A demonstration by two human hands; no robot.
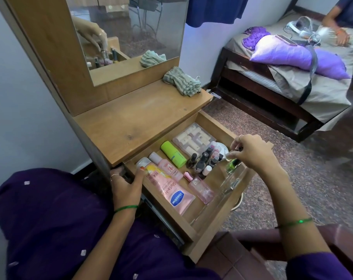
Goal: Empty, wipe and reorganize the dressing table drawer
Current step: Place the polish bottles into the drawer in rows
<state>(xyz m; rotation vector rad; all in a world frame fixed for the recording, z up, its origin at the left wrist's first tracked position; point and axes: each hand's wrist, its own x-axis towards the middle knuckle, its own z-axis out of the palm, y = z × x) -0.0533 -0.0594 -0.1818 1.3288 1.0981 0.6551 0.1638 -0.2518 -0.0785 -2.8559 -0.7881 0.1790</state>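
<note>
The wooden drawer (pixel 202 223) is pulled out below the dressing table top (pixel 131 120). Inside lie a pink Vaseline tube (pixel 171 190), a small pink bottle (pixel 165 165), a green tube (pixel 173 153), a pink perfume bottle (pixel 201 187), a cluster of nail polish bottles (pixel 206 158) and a clear box of cosmetics (pixel 193 137). My right hand (pixel 254 152) pinches a green nail polish bottle (pixel 233 163) at the drawer's right side. My left hand (pixel 127 184) grips the drawer's left edge.
A striped cloth (pixel 181 80) lies crumpled at the back right of the table top under the mirror (pixel 135 33). A bed (pixel 288 77) with a purple pillow stands to the right, with another person sitting on it. A dark wooden seat (pixel 272 245) is below the drawer.
</note>
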